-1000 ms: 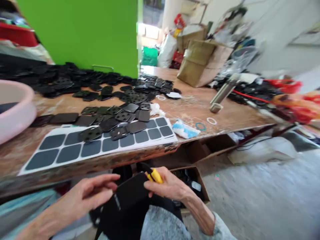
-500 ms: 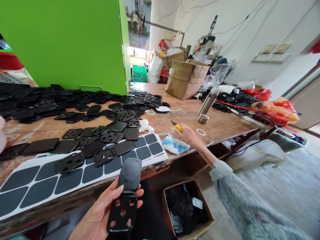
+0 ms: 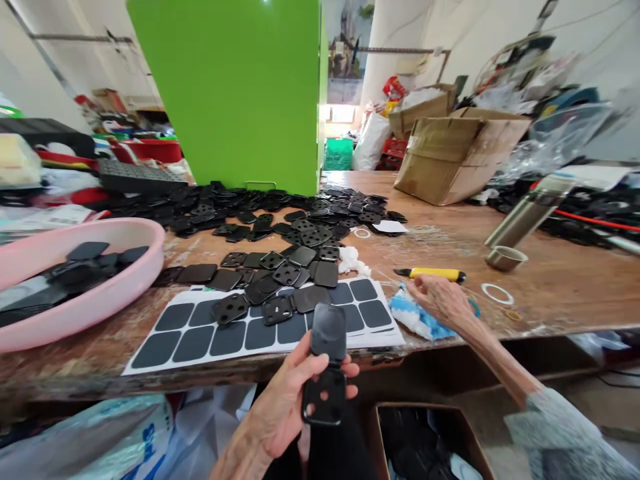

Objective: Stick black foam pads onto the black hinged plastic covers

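My left hand [image 3: 283, 393] grips a black hinged plate [image 3: 329, 333] above the table's front edge. Its upper leaf is smooth with a faint round mark; the lower leaf has round holes. My right hand [image 3: 440, 298] rests over a crumpled blue-and-white cloth [image 3: 420, 320], fingers curled at its upper edge. Just behind that hand, a yellow utility knife [image 3: 437, 274] lies on the table, no longer in its grasp. Printed sheets of dark rounded squares [image 3: 193, 343] lie in front of me, with several black perforated plates [image 3: 277, 310] on top.
A pink basin [image 3: 150, 250] of dark pieces stands left. Piled black plates [image 3: 240, 200] lie before a green panel [image 3: 240, 93]. A steel flask [image 3: 530, 210], its cup [image 3: 506, 259], a white ring [image 3: 497, 294] and a cardboard box [image 3: 455, 157] are right. Below sits an open carton [image 3: 383, 440].
My right hand has let go of the yellow knife and moved onto the cloth. The view has swung left, bringing the pink basin in. My left hand still holds the hinged plate.
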A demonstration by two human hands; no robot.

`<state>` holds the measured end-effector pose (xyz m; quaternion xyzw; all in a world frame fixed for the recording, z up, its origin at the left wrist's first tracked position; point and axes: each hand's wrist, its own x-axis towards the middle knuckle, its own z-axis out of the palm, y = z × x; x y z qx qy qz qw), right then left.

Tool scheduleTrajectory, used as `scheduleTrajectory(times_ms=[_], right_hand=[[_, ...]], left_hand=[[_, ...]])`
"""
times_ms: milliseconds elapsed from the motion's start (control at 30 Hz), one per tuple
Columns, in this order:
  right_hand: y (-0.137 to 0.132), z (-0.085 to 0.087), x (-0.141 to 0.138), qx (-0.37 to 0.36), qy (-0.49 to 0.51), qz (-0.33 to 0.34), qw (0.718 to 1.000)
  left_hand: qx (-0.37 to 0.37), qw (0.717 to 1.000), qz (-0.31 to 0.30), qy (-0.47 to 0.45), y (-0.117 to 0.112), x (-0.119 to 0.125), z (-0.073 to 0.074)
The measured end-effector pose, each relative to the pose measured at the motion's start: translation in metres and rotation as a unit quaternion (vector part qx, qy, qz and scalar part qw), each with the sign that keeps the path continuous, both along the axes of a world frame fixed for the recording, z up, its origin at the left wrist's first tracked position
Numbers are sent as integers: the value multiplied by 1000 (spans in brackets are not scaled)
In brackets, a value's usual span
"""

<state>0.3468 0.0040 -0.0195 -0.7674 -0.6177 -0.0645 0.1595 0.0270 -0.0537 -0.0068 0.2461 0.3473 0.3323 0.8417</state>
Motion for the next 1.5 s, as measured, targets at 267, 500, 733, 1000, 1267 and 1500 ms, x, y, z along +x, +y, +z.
scheduleTrajectory(times_ms=[267,500,733,1000,1267,1500], right_hand=[[-1,-3,-7,74,108,42,991],[-26,10,-42,168,164,144,961],[-31,14,-74,205,160,313,913],[-36,9,-75,151,71,353,921],[-27,9,-77,163,67,361,916],[-25,1,-77,179,85,344,918]], left_hand=[[93,995,-41,20,24,18,4],[124,988,-72,64,44,41,0],[164,977,-96,91,54,71,1],[151,982,-82,73,56,81,5],[127,985,-101,59,55,81,0],[108,985,-108,85,54,79,-2]])
